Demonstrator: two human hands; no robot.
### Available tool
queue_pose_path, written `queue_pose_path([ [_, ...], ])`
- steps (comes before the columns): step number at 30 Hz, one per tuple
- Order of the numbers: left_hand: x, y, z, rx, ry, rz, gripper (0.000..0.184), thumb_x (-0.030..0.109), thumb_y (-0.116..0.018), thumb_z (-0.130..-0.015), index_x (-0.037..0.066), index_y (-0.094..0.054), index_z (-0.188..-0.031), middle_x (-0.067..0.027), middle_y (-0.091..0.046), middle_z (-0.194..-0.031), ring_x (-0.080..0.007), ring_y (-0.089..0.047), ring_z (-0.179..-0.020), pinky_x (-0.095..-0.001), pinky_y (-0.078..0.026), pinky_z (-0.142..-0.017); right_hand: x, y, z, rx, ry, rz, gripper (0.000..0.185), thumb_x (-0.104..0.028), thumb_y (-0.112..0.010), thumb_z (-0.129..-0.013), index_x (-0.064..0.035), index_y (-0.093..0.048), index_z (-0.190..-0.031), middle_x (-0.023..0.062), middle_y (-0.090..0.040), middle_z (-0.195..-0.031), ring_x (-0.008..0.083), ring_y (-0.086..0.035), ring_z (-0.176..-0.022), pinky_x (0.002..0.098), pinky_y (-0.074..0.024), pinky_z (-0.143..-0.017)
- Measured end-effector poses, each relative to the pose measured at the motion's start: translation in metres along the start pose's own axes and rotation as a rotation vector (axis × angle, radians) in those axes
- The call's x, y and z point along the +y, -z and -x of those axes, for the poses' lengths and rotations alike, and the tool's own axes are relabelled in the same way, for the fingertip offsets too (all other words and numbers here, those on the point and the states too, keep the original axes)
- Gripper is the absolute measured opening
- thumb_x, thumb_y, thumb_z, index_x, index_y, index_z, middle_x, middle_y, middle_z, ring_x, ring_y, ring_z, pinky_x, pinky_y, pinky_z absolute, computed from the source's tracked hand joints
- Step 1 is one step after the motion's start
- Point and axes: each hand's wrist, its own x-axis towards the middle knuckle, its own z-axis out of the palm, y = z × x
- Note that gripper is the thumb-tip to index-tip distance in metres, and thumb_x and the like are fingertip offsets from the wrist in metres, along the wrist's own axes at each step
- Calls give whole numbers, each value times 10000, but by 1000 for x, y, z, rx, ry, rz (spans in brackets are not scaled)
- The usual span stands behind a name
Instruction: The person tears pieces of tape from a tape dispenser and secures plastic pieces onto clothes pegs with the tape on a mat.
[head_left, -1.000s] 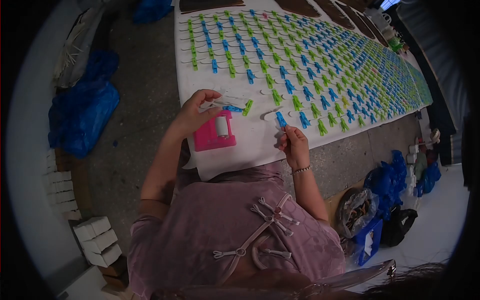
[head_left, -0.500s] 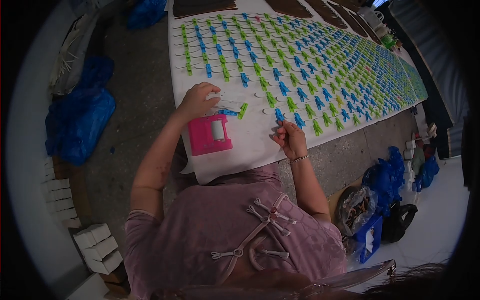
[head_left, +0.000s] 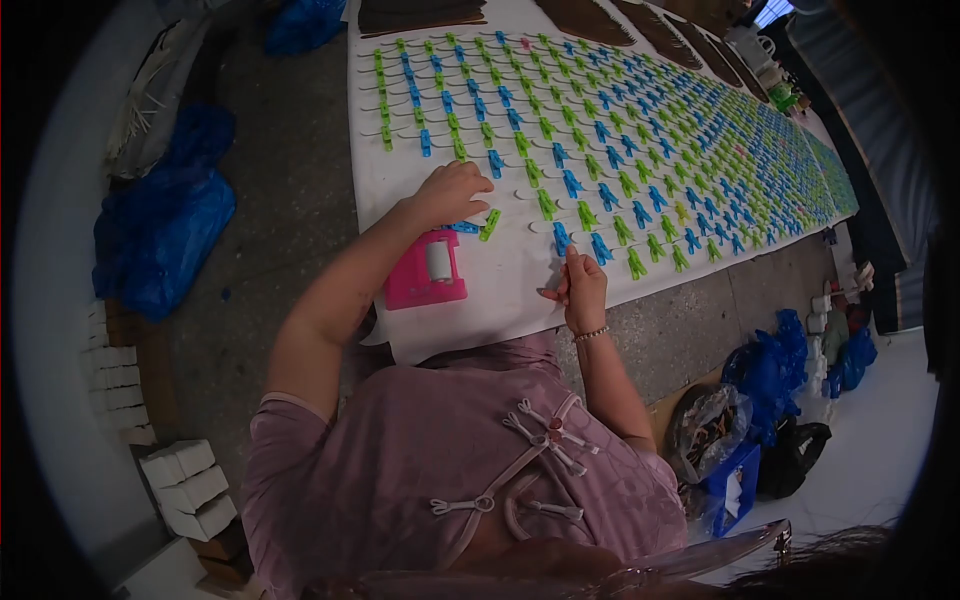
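My left hand (head_left: 455,194) is over the table, fingers curled down and together beside a loose green clip (head_left: 490,224) and a blue clip (head_left: 462,228). Whatever is under its fingertips is hidden. My right hand (head_left: 584,285) has its thumb and forefinger closed at the lower end of a blue clip (head_left: 561,237) in the front row. Just below my left hand stands a pink holder (head_left: 408,281) with a white roll (head_left: 439,262) in it. Rows of green and blue clips, many with thin pale curved strips attached, cover the white table (head_left: 480,318).
Dark brown fringed pieces (head_left: 585,20) lie along the table's far side. Blue bags (head_left: 165,240) rest on the floor at left, above white boxes (head_left: 190,490). To the right are a blue bin (head_left: 737,490), a clear bag (head_left: 712,425) and a black bag (head_left: 797,455).
My left hand has moved right, toward the loose clips, and covers where clear strips lay. My right hand stays by the same blue clip with its wrist turned more upright. The view shifted slightly.
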Motion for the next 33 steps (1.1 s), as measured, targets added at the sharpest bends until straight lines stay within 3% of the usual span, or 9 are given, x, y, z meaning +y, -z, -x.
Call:
queue_pose_path([
  [6,5,8,-5,-112,-68,63,182,166,-661,-789,72,-612,-937,-89,-592,-987,-272,-557,-982,-371,-441,-842,5,-3,2,-30,97,102,371,-347,-604,-922,-80,-481,-695,-19,-424,-490,44,-385,-369,251,-506,-390],
  [15,6,48,29,293,149,495,152,93,-633,-845,60,-595,-989,-75,-632,-894,-184,-610,-828,-292,-489,-741,12,-8,2,-129,208,273,379,-313,-613,-925,-50,-503,-676,-21,-462,-515,54,-463,-413,218,-421,-410],
  [17,0,53,39,598,154,638,194,60,-614,-870,53,-598,-1063,-43,-630,-926,-113,-601,-827,-247,-485,-753,16,-13,-2,-204,419,462,300,-246,-631,-915,-22,-554,-732,-3,-488,-541,66,-503,-488,232,-439,-488],
  [18,-3,54,45,606,161,633,194,60,-614,-870,53,-598,-1063,-43,-630,-926,-113,-601,-827,-247,-485,-753,12,-19,0,-216,419,463,300,-246,-631,-915,-22,-554,-732,-3,-488,-541,66,-503,-488,232,-439,-488],
  [20,-8,56,57,666,151,905,230,37,-589,-887,37,-586,-1116,-9,-607,-931,-80,-578,-828,-220,-477,-751,0,-35,2,-296,581,664,195,-194,-629,-917,-5,-602,-876,-2,-590,-716,64,-547,-627,214,-473,-620],
  [23,13,62,81,646,171,1010,211,25,-573,-895,17,-584,-1106,6,-591,-942,-59,-559,-840,-202,-467,-752,-18,-71,8,-416,716,563,115,-94,-629,-903,-7,-611,-976,5,-614,-805,69,-562,-703,220,-480,-667],
  [27,26,52,110,627,129,1076,202,34,-576,-901,18,-585,-1102,3,-594,-936,-50,-556,-838,-192,-460,-751,-31,-104,11,-559,723,554,141,-42,-622,-892,-7,-604,-1028,12,-630,-864,66,-573,-760,214,-478,-705],
  [29,31,48,122,628,137,1028,184,45,-589,-902,32,-593,-1085,-3,-605,-932,-38,-557,-837,-194,-462,-740,-30,-112,11,-665,615,508,160,-27,-629,-856,0,-623,-1013,89,-649,-886,135,-613,-770,261,-500,-697],
  [33,38,38,141,652,208,930,173,46,-609,-893,41,-598,-1066,-10,-617,-928,-42,-571,-840,-204,-470,-733,-22,-113,10,-728,592,554,148,-29,-632,-856,0,-624,-1001,84,-639,-868,139,-621,-772,261,-502,-694],
])
